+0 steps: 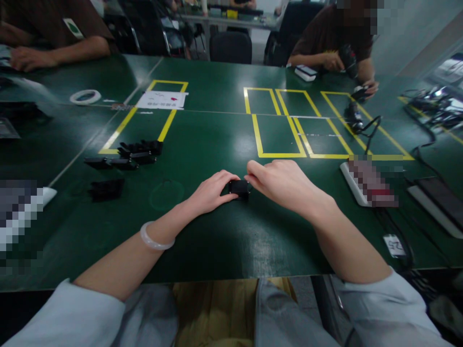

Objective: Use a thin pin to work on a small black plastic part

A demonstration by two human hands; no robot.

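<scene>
A small black block-shaped part [239, 189] rests on the green table [217, 246] in front of me. My left hand [216, 191] grips its left side between thumb and fingers, a pale bangle round the wrist. At the part's right end is my right hand [277, 180], its fingers curled in a closed pinch; whatever they hold is hidden or too small to make out. Several similar black parts [135, 155] lie in a group to the left, with another dark part [106, 189] nearer to me.
Yellow tape outlines [282, 155] mark the table, and a paper sheet [162, 100] and white tape roll [85, 97] lie at the back left. On the right are a white-edged device [356, 185] and cables. Two people sit across, one holding a dark tool [348, 60].
</scene>
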